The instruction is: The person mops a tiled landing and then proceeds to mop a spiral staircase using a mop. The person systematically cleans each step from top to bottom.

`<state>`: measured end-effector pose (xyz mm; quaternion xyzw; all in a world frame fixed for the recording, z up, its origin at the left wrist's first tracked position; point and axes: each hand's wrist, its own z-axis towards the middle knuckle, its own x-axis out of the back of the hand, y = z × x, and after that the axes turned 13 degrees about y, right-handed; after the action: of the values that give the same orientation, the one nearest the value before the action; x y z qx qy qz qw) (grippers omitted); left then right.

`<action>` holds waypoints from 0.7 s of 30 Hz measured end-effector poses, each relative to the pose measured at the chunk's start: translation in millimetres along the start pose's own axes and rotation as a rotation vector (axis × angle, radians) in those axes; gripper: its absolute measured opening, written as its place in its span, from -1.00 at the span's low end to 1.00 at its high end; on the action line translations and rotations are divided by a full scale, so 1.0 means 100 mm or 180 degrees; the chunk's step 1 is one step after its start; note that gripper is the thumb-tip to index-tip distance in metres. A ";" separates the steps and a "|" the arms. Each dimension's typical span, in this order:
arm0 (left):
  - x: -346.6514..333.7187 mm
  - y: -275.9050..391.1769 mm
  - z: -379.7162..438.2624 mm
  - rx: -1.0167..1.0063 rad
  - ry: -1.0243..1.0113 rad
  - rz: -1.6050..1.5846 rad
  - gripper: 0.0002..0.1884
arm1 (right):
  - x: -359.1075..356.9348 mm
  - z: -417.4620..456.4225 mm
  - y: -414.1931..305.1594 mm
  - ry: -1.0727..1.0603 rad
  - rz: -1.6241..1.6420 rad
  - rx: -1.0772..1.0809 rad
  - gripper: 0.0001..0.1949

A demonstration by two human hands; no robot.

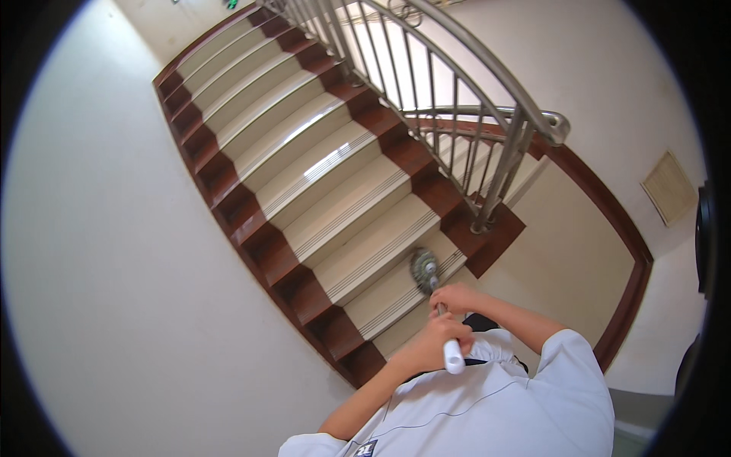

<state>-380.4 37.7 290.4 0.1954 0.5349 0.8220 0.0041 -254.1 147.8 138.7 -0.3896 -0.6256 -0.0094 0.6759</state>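
A mop with a white-ended handle (454, 359) is held in both hands in front of my body. My left hand (442, 336) grips the handle just below its white end. Further down the handle, nearer the mop head, my right hand (457, 299) is wrapped around it. The grey-green mop head (424, 268) is slightly blurred and sits at one of the nearest stair steps (394, 294), towards the railing side. Whether it touches the tread I cannot tell.
Cream steps with dark red-brown ends make up the staircase (320, 200). A stainless-steel railing (502, 165) borders its right side, and a plain wall (143, 274) its left. Beyond the railing post lies a cream floor (565, 240) with a red-brown border. A panel (669, 188) is on the right wall.
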 end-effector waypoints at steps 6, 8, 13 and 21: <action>0.14 -0.33 -0.09 -0.0341 0.0484 -0.0077 -0.69 | 0.09 -0.06 0.35 0.0943 -0.0314 -0.0297 -0.87; 0.20 -0.15 -0.19 -0.0253 0.0622 -0.0053 -0.67 | 0.09 0.03 0.26 0.0907 -0.0474 -0.0217 -0.86; 0.44 0.67 -0.33 -0.0243 0.0949 0.0332 -0.66 | 0.42 0.40 -0.69 0.0495 -0.0180 0.0937 -0.86; 0.47 0.94 -0.61 0.0217 0.1101 0.1738 -0.69 | -0.09 1.08 -1.71 0.0564 0.0863 0.2390 -0.76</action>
<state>-424.2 -45.8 366.6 0.1891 0.4827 0.7953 -0.3141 -432.5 82.5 209.6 -0.1924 -0.4678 0.2753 0.8175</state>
